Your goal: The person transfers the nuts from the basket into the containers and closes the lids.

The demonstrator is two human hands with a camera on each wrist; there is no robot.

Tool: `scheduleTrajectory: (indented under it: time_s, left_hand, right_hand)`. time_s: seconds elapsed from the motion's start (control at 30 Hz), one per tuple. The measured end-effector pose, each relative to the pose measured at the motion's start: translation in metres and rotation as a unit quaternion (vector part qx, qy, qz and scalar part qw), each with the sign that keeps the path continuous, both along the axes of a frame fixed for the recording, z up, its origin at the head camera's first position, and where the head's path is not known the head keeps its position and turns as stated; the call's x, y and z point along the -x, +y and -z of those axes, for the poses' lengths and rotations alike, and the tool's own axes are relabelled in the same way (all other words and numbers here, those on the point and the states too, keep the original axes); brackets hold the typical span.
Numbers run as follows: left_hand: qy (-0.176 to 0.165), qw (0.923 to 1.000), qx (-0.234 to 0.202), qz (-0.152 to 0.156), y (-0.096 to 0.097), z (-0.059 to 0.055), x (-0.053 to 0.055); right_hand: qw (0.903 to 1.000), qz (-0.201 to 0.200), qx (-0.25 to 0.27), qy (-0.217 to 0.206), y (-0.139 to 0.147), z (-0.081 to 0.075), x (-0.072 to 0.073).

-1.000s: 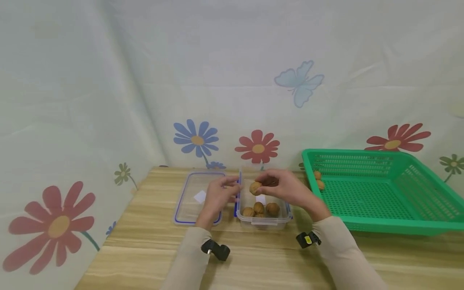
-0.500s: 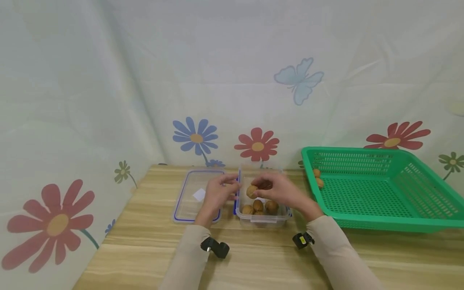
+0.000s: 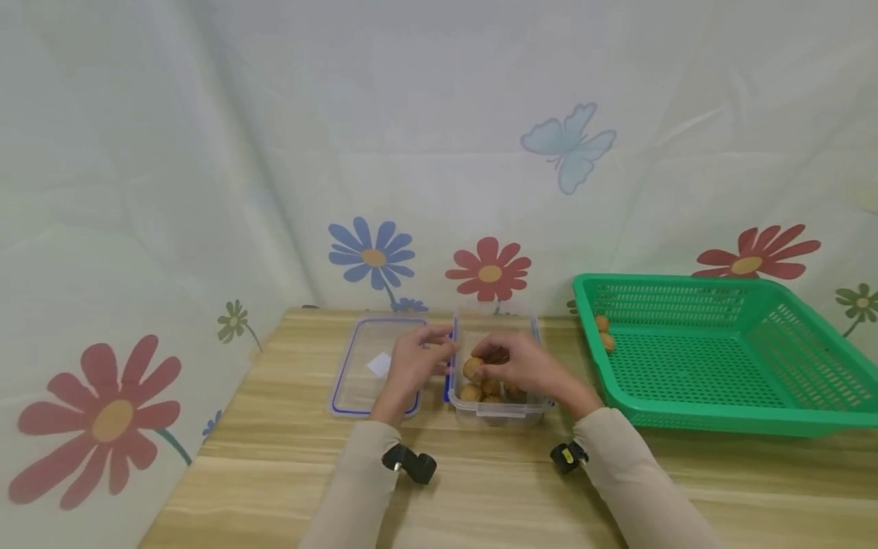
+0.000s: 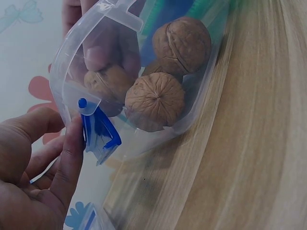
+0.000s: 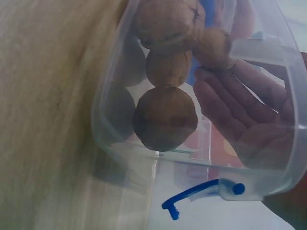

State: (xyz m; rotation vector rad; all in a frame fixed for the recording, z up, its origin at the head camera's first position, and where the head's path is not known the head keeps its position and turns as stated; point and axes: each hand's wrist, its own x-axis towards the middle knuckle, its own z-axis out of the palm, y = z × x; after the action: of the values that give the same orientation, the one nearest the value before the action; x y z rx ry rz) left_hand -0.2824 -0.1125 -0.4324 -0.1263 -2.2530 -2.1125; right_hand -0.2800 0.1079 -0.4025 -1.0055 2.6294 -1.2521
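Note:
My right hand (image 3: pixel 524 366) reaches into a clear plastic food container (image 3: pixel 499 409) and pinches a walnut (image 3: pixel 473 369) between thumb and fingers. In the right wrist view that walnut (image 5: pixel 213 48) shows through the wall at my fingertips. Several other walnuts (image 3: pixel 471 393) lie at the near end of the container; the left wrist view shows a ridged walnut (image 4: pixel 156 101) close to the wall. At the container's left side is my left hand (image 3: pixel 416 362), fingers loosely extended. One of its fingertips is against the wall beside a blue-edged side clip (image 4: pixel 100 132), which hangs down.
The container's clear lid (image 3: pixel 357 374), with a blue seal, lies left of it on the wooden table (image 3: pixel 274 465). A large green plastic basket (image 3: pixel 727 419) stands on the right, with walnuts (image 3: pixel 607 341) in its left corner. A flowered curtain hangs behind.
My right hand has moved down and slightly left with the walnut, from above the container to just over the other walnuts. My left hand stays at the container's side.

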Motion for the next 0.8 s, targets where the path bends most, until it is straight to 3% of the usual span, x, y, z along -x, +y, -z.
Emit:
scheduleTrajectory:
  time_s: [0.8]
  left_hand:
    - [0.0, 1.0, 0.005, -0.001, -0.0002, 0.0015, 0.002]
  right_hand:
    - [0.9992, 0.02, -0.034, 0.012, -0.0061, 0.0065, 0.0006]
